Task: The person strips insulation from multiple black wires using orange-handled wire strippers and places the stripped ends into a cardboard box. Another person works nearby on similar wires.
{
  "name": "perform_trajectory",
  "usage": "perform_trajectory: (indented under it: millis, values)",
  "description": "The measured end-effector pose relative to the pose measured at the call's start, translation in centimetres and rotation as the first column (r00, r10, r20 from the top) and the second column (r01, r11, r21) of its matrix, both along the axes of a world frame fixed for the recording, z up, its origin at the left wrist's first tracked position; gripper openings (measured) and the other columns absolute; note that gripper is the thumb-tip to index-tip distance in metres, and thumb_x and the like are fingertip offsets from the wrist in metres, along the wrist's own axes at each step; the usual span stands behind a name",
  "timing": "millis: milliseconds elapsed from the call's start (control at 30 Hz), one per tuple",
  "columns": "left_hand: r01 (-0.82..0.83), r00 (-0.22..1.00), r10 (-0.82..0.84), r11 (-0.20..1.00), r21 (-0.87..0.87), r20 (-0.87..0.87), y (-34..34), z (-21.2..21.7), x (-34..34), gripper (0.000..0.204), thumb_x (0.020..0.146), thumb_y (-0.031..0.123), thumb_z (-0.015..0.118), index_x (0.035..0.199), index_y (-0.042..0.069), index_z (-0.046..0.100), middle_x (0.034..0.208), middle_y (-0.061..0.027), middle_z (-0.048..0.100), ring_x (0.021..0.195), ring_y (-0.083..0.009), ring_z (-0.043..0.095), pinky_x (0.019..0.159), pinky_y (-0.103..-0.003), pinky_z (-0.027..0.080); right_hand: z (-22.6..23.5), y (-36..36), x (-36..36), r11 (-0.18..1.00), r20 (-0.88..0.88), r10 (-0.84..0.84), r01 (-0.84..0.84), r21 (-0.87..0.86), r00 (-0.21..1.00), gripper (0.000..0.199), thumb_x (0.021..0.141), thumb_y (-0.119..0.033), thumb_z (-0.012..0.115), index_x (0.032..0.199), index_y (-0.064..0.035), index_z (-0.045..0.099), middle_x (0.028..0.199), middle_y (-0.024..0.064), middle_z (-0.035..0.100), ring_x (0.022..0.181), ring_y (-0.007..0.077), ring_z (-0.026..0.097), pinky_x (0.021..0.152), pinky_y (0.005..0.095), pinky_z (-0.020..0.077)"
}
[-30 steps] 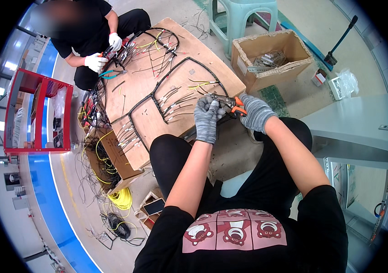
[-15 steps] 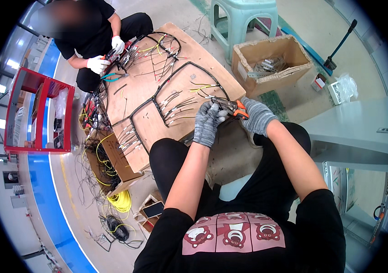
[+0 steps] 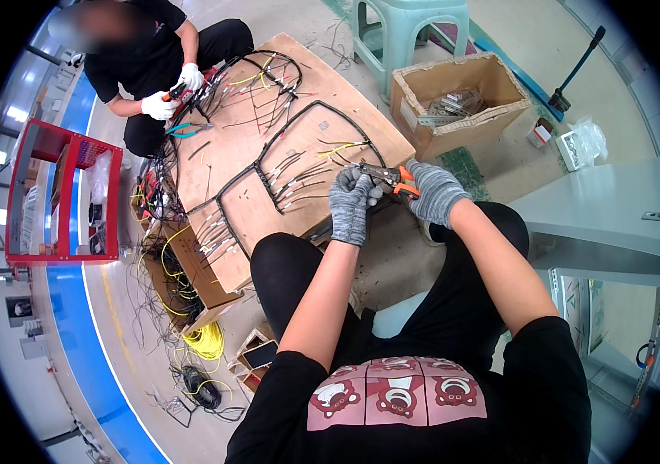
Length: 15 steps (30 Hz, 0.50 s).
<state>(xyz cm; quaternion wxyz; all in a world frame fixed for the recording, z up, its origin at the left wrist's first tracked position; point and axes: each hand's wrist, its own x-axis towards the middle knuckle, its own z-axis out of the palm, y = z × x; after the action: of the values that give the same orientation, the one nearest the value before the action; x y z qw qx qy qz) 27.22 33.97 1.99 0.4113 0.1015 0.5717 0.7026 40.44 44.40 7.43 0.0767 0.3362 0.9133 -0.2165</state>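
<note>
A black-taped wire harness [image 3: 256, 165] lies across the wooden board, with thin dark and yellow branch wires ending in white or red sleeves. At the board's near right corner, my right hand [image 3: 440, 196], in a grey knit glove, is wrapped round orange-handled pliers [image 3: 380, 175]. Their jaws point left, toward the fingers of my left hand [image 3: 350, 207]. That hand, gloved too, is closed in a pinch at a thin wire end beside the jaws; the fingers partly hide the wire. Whether the jaws touch the wire is too small to tell.
Across the wooden board [image 3: 322, 69], a person in white gloves works with red-handled pliers; teal-handled pliers [image 3: 184, 131] lie nearby. A cardboard box of metal parts [image 3: 415, 126] and a green stool [image 3: 403, 15] stand right. Boxed cables [image 3: 208, 271] and a red rack [image 3: 61, 255] are left.
My hands and pliers stay at the board's corner, with only small shifts of the fingers and tool. The whole view has slid slightly. The other person's hands have moved a little.
</note>
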Motion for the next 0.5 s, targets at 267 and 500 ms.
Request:
perform_trajectory:
  millis: [267,500]
  values:
    - [-0.053,0.994,0.038,0.987,0.154,0.103,0.0,-1.6,-0.1,0.004,0.085,0.005,0.055,0.089,0.006,0.054,0.073,0.0003,0.056,0.056,-0.0073,0.056,0.045,-0.017,0.043,0.4,-0.2,0.1,0.996,-0.023,-0.030,0.028,-0.084,0.999,0.040,0.067,-0.016,0.060,0.103,-0.0014,0.050,0.094,0.0213,0.059,0.090,0.0355,0.057,0.078,0.0385,0.0461]
    - [-0.025,0.998,0.021,0.997,0.068,0.051,0.0,-1.2,-0.1,0.004,0.086,0.008,0.056,0.089,0.007,0.055,0.072,0.0006,0.057,0.053,-0.0065,0.054,0.043,-0.017,0.041,-0.4,0.0,0.2,0.999,-0.007,-0.036,0.036,-0.009,0.999,0.041,0.067,-0.016,0.061,0.104,-0.0022,0.050,0.094,0.0208,0.059,0.091,0.0346,0.057,0.079,0.0392,0.0461]
